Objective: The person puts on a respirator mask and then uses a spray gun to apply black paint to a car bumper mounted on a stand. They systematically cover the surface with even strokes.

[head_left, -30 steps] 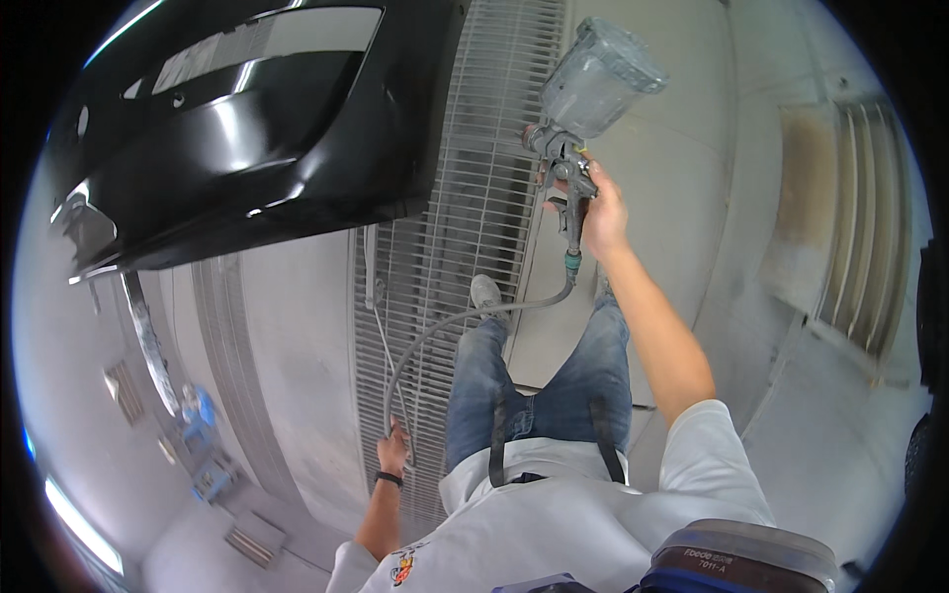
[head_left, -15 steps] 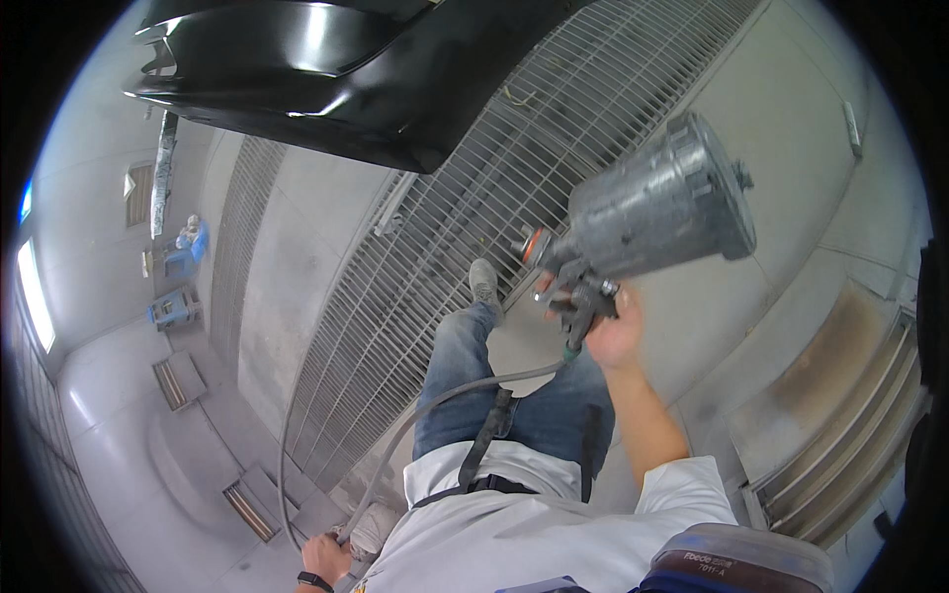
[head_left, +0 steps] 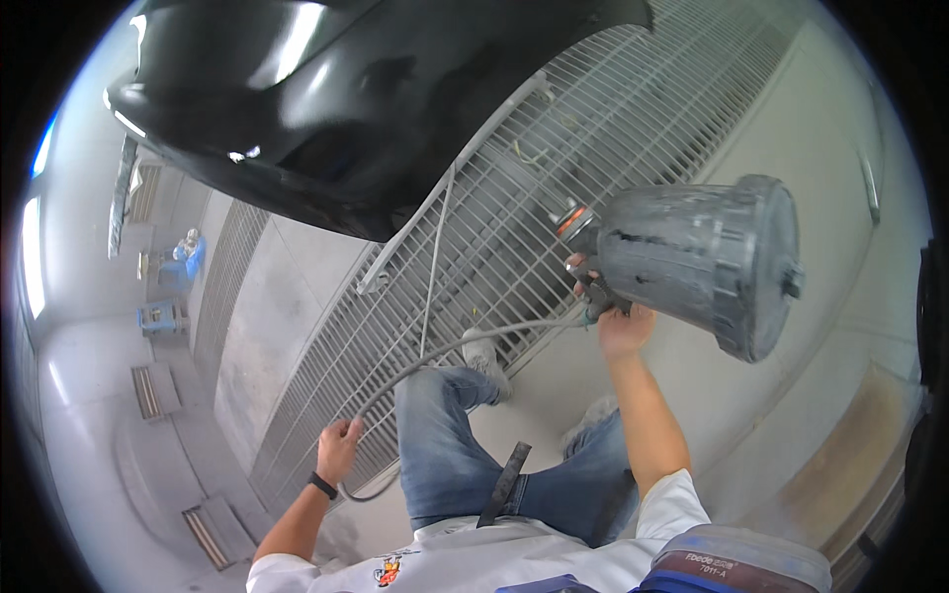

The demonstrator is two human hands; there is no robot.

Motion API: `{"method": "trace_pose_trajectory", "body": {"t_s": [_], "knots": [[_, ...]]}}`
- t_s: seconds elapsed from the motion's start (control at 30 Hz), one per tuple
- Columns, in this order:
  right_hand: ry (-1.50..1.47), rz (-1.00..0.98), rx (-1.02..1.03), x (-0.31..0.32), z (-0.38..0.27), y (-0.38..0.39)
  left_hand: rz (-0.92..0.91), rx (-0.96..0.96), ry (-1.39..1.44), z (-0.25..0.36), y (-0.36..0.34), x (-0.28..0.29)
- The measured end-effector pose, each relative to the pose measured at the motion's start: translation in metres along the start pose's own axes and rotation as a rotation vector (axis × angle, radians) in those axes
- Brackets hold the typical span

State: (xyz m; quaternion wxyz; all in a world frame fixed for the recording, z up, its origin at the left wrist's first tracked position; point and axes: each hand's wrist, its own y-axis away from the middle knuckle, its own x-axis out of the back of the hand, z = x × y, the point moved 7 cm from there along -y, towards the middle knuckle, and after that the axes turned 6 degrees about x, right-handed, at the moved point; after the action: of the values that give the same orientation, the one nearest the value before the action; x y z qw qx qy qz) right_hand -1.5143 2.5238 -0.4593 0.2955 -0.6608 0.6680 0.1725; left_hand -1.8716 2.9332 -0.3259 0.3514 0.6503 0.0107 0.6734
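Observation:
My right hand point(head_left: 627, 332) is wrapped round the handle of a spray gun point(head_left: 692, 242). Its large grey cup extends to the right, while the nozzle with an orange ring points up and left toward a glossy black body panel point(head_left: 297, 148). A gap separates nozzle and panel. From the gun's handle a grey air hose point(head_left: 450, 344) curves across above my legs to my left hand point(head_left: 339, 448), whose fingers are closed on it. Below that hand the hose hangs in a loop. The trigger is partly hidden by my right hand's fingers.
Metal floor grating point(head_left: 534, 168) runs diagonally under the panel, with a thin stand leg point(head_left: 435, 257) rising from it. Blue stools point(head_left: 158, 317) stand far left by the wall. A respirator part point(head_left: 732, 568) fills the lower right edge.
The spray gun has shifted right and slightly down. My left hand has risen from the lower edge with the hose. The black panel now fills more of the view, and my legs are spread wider.

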Motion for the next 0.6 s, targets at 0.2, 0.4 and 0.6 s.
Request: {"method": "trace_pose_trajectory", "body": {"t_s": [0.2,0.4,0.6], "knots": [[-0.444,-0.293,0.134,-0.074,0.031,-0.081,0.249,-0.06,0.052,0.016,-0.063,-0.035],[-0.573,-0.451,0.359,-0.108,0.073,-0.079,0.348,0.033,0.182,-0.036,-0.069,-0.09],[-0.607,-0.401,0.39,-0.104,0.053,-0.076,0.244,0.109,0.234,-0.056,-0.037,-0.107]]}}
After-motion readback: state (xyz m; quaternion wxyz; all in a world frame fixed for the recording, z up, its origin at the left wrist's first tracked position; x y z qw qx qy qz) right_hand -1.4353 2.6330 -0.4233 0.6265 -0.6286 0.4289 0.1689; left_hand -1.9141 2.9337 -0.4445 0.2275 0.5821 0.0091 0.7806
